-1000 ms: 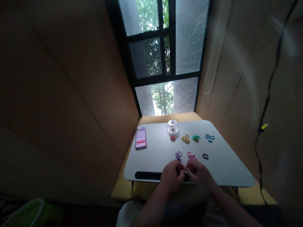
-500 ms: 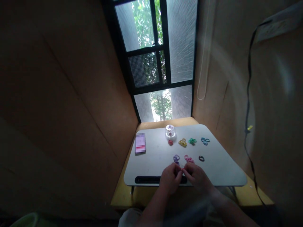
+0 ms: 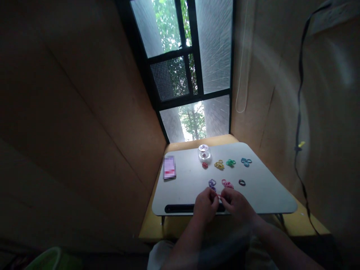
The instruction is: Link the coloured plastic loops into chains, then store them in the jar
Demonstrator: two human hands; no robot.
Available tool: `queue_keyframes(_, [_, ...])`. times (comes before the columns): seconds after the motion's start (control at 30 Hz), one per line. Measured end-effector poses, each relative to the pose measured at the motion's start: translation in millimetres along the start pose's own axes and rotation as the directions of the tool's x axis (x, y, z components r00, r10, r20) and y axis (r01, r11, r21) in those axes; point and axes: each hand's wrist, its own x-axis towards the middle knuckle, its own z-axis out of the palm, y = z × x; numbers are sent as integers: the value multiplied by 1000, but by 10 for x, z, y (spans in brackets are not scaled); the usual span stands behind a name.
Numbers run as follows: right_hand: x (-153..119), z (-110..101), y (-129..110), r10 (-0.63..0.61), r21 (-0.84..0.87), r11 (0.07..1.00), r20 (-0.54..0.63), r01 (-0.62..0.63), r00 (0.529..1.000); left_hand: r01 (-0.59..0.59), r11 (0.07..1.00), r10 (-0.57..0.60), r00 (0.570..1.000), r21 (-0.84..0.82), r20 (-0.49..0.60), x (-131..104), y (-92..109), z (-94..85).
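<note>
My left hand [image 3: 206, 205] and my right hand [image 3: 235, 201] meet over the front of the white lap table [image 3: 185, 187]. Between their pinched fingertips is a small reddish hair tie [image 3: 219, 196], mostly covered by the fingers. Just beyond the left fingers lie purple hair ties [image 3: 212, 183], partly hidden by the hand. A cluster of pink hair ties [image 3: 227, 183] sits past my right fingers, with dark hair ties [image 3: 242, 182] to its right. Farther back are red [image 3: 205, 165], yellow [image 3: 219, 164], green [image 3: 230, 162] and blue hair ties [image 3: 246, 162] in separate groups.
A clear round container [image 3: 204, 153] stands at the table's back. A phone-like rectangle [image 3: 169, 167], its face blurred, lies at the left. A black slot [image 3: 180, 208] runs along the front edge, partly behind my left hand. A dark cable [image 3: 299, 112] hangs at right.
The view has shifted slightly, so the table appears a little higher and farther right. My fingertips have parted slightly, and more of the reddish hair tie shows between them.
</note>
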Motion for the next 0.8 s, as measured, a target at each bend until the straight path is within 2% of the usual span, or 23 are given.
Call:
queue_keyframes(0.2, [4,6,5,16,-32,999,8,-16,1000,-24,998,27,998,-52,63,-2,32,-43])
queue_keyframes(0.57, [-13,2,-27,9,-23,1000,-34,-10,999,28,999,-28,1000,19,10,19,49,-12])
queue_keyframes(0.8, [3,-21,-10,4,21,1000,-14,-4,1000,46,999,-46,999,20,10,44,-2,21])
